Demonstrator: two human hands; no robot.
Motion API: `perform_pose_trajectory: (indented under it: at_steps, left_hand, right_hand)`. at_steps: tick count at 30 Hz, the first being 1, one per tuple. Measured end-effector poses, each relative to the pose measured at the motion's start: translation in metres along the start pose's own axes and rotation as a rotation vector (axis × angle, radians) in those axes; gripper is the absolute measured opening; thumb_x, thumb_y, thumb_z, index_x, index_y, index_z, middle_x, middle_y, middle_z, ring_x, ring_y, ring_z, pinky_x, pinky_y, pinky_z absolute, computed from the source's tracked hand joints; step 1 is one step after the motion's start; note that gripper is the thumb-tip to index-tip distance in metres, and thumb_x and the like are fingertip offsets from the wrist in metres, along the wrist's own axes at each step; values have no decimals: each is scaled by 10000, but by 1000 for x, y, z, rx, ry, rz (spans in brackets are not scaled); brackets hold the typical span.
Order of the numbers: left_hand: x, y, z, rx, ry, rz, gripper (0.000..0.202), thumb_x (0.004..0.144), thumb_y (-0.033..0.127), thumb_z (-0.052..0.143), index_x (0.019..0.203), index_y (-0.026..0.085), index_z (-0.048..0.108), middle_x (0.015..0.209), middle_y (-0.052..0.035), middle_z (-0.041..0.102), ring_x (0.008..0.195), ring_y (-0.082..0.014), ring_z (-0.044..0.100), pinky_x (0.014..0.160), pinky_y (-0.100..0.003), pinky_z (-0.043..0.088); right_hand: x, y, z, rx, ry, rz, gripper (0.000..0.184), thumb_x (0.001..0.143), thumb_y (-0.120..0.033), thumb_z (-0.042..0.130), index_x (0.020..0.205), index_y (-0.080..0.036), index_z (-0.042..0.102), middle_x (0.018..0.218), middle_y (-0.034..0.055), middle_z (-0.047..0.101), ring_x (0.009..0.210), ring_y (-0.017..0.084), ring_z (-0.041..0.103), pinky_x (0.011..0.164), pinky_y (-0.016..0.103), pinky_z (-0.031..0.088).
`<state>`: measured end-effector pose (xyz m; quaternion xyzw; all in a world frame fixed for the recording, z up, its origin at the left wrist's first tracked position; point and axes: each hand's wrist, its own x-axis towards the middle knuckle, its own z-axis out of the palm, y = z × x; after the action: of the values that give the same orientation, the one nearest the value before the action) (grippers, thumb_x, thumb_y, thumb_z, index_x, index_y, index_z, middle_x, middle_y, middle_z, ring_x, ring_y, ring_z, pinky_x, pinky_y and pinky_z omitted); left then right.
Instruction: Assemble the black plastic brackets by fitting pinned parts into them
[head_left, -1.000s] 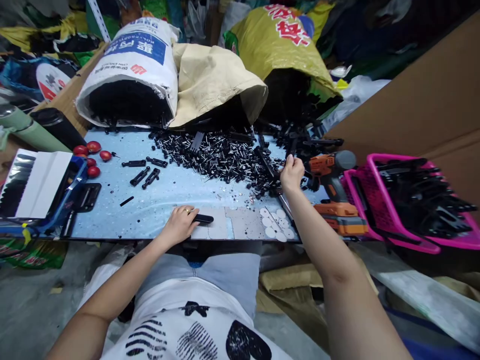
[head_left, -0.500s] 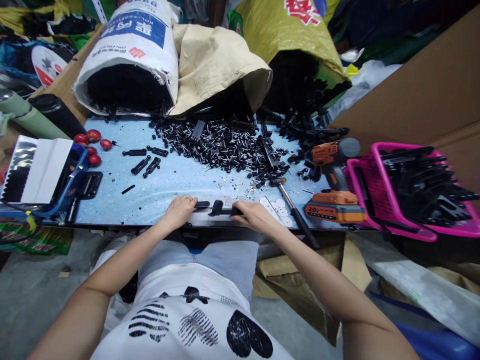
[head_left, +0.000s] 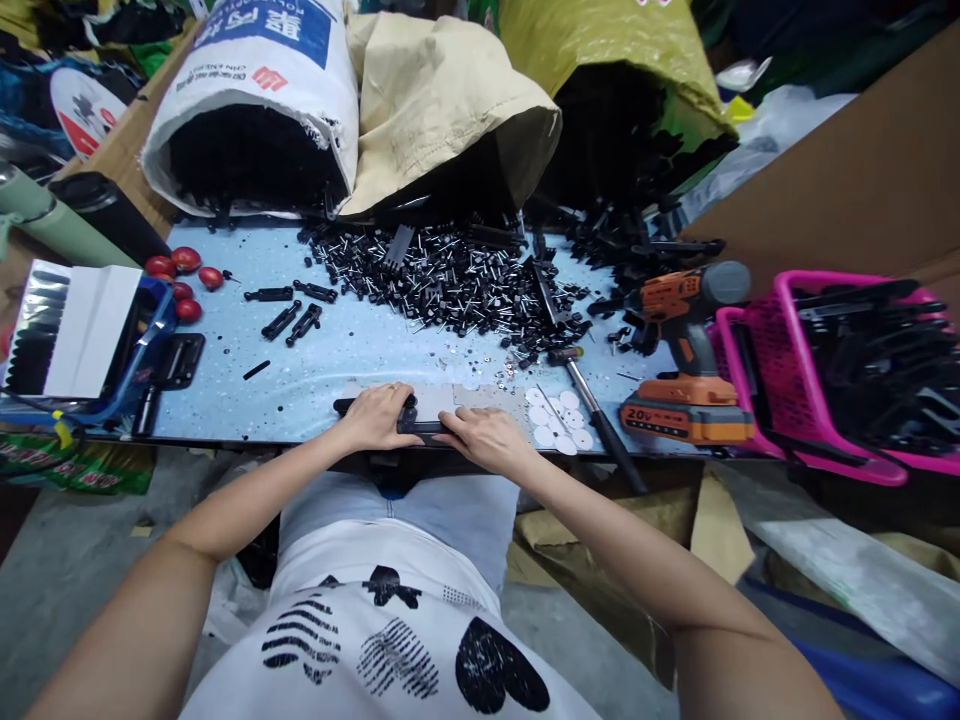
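My left hand point(head_left: 379, 417) and my right hand point(head_left: 484, 437) meet at the near edge of the light blue table point(head_left: 330, 365). Both are closed on black plastic pieces point(head_left: 417, 425) that lie between them, pressed against each other. A short end of the left piece sticks out to the left of my left hand. A ring shows on my left hand. Beyond my hands lies a wide heap of small black parts with metal pins point(head_left: 450, 285).
Three open sacks point(head_left: 255, 110) of black parts lie along the table's back. An orange cordless drill point(head_left: 686, 350) and a pink basket point(head_left: 840, 370) of black parts stand at the right. A hammer point(head_left: 592, 405), white discs point(head_left: 555, 415), a white box point(head_left: 71, 330) and red fruits point(head_left: 176, 280) also sit here.
My right hand left the heap by the drill, carried a black piece to the near edge and joined it to the piece under my left hand. Both hands now press together.
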<state>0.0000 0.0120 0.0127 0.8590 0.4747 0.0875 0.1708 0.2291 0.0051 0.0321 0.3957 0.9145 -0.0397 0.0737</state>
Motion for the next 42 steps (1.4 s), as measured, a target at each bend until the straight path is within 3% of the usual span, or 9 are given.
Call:
perform_pose_trajectory:
  at_steps: [8,14,17,19,23,27,31,35,42]
  left_hand:
    - [-9,-10,10,-68,115,62,453,809,561,554,1021,163,515,946,-96,595,898,-251,593,746,-325,437]
    - [-4,-4,8,-64,60,21,576,769,671,528,1031,158,536,898,-93,606,866,-258,593,754,-347,448]
    - [27,-16,-2,-78,29,28,589,817,617,513,1186,158,490,1078,-126,591,1018,-282,553,855,-383,432]
    - [61,-37,-13,-120,115,-96,438,924,425,432,1265,151,443,1205,-151,537,1092,-273,517,896,-394,414]
    - [130,-87,-27,-7,279,-519,291,907,116,374,1154,55,516,1195,-220,511,1101,-287,495,882,-399,408]
    - [158,-105,-25,68,217,-544,326,863,6,317,1066,41,570,1135,-213,553,1104,-288,494,900,-394,395]
    - [133,-99,-26,84,208,-501,329,885,47,315,1088,66,574,1098,-176,573,1021,-248,538,873,-350,401]
    - [66,-85,-42,19,219,-343,249,917,236,431,1041,146,627,981,-100,585,913,-213,559,804,-308,421]
    - [-34,-47,-49,-64,119,-254,241,928,228,417,968,137,637,899,-80,591,849,-190,565,772,-292,432]
  right_hand:
    - [0,-11,-30,-71,34,-7,371,982,-431,259,1073,-234,560,846,108,625,736,214,571,633,319,287]
    - [14,19,-23,-50,39,-123,353,963,-475,329,1002,-224,574,847,77,625,698,184,554,653,307,289]
    - [19,37,-3,-23,88,-140,393,959,-487,340,978,-191,596,904,81,627,785,191,566,698,306,310]
    - [19,44,11,5,121,-116,401,955,-485,356,997,-176,607,948,88,628,844,196,564,733,308,328]
    - [21,50,25,90,163,-66,399,949,-487,374,1062,-185,608,983,88,632,898,201,558,757,312,363]
    - [56,68,20,141,301,105,375,972,-395,343,1135,-159,585,1019,115,615,955,222,542,785,323,399]
    - [117,93,10,118,414,322,365,941,-317,398,1232,-141,532,1088,146,563,993,256,504,800,348,417]
    - [165,103,6,87,353,281,337,937,-239,370,1215,-160,543,1092,137,552,962,241,503,747,318,403]
    - [168,107,3,90,327,293,234,834,-186,480,975,-69,626,1000,149,573,808,182,530,675,278,374]
